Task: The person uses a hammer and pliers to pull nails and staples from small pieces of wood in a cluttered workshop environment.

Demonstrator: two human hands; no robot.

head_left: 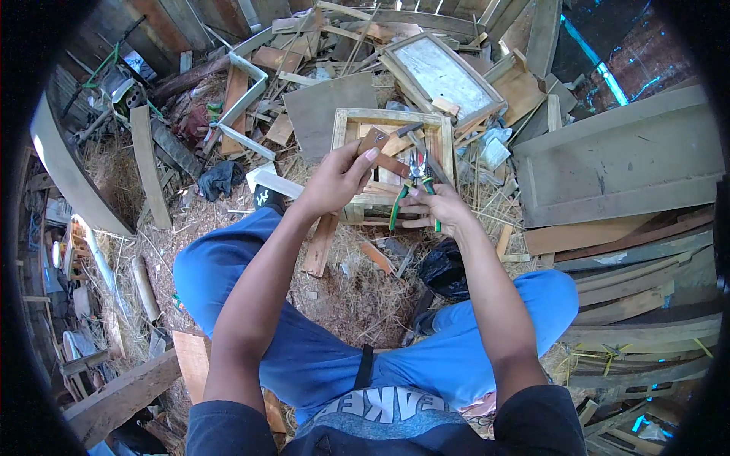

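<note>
My left hand [335, 179] grips a brown strip [391, 165], thumb on top, its far end reaching toward the pliers; a second brown piece with small holes [372, 140] sticks up beyond the fingers. In my right hand [437, 211] are pliers [415, 181] with green and black handles, the handles spread apart and the jaws close to the strip's end. Both hands are above a wooden frame [340, 121] of pale boards between my feet. A hammer [409, 131] with a dark head lies across that frame, its handle running toward my right hand.
Scrap wood and a framed white panel [445, 72] lie heaped beyond the wooden frame. At right stand a large grey panel [608, 163] and stacked boards [631, 281]. A black plastic bag [445, 271] sits near my right leg. Straw and shavings cover the ground.
</note>
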